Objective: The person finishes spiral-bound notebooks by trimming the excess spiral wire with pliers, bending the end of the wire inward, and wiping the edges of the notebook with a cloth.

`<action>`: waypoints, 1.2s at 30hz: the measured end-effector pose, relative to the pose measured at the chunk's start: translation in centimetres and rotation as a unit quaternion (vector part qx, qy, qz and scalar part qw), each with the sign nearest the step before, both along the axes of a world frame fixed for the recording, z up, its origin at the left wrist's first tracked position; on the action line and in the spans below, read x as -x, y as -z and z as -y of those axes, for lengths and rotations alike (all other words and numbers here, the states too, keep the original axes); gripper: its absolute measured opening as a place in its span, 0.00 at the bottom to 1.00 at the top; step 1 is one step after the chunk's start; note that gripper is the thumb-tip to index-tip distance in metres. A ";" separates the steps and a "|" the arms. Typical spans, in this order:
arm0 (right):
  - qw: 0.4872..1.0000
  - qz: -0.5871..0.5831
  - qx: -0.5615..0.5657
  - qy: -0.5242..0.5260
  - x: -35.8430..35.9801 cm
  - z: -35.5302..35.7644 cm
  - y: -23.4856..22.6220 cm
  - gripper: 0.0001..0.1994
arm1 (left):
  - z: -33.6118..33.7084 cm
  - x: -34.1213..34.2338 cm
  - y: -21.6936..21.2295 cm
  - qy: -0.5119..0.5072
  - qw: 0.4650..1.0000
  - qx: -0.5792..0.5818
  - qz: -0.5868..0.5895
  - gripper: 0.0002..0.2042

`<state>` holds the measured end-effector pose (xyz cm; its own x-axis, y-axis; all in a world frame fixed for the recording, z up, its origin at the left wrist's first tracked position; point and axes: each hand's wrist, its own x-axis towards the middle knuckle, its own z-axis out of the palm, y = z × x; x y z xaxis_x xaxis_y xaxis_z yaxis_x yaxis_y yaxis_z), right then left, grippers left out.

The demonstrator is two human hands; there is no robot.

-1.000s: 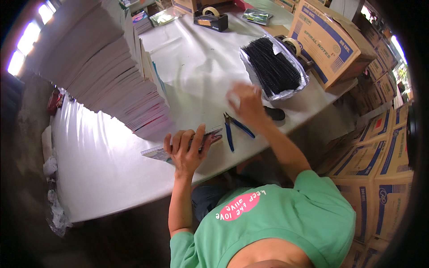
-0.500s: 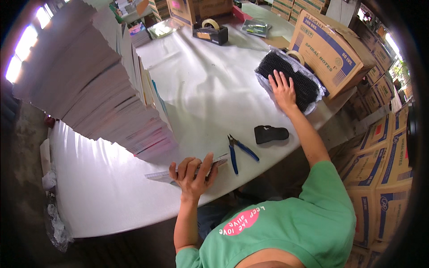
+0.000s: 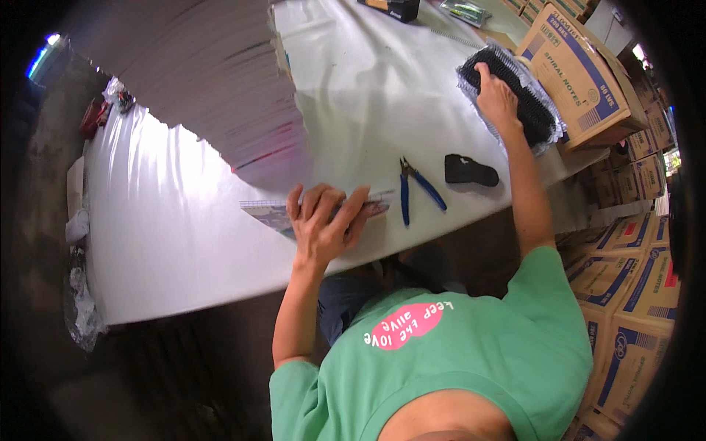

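We're looking down at the white bench (image 3: 184, 220), and our left hand (image 3: 321, 224) lies flat with fingers spread, pressing a thin booklet (image 3: 268, 214) against the surface near the front edge; nothing is pinched in that grip, it just pins the booklet down. Our right hand (image 3: 498, 99) is stretched far out to the right, fingers curled into the bundle of black spiral coils (image 3: 540, 114) that sits in clear plastic wrap at the bench's far right corner; whether that grip has closed on a coil we cannot tell. Between the two hands lie the blue-handled pliers (image 3: 415, 189), just right of the booklet, and a small black tool (image 3: 471, 170) a little further right, both apart from either hand. A tall stack of paper sheets (image 3: 213, 81) rises behind the left hand. Cardboard boxes (image 3: 581, 70) crowd the right side beyond the coils.
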<state>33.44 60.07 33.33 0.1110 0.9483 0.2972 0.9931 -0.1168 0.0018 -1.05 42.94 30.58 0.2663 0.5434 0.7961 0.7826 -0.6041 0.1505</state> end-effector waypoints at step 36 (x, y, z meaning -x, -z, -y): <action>0.774 -0.402 0.038 -0.488 12.3 12.5 -2.2 0.15 | 0.2 -4.3 2.2 -0.196 0.978 -0.004 0.075 0.30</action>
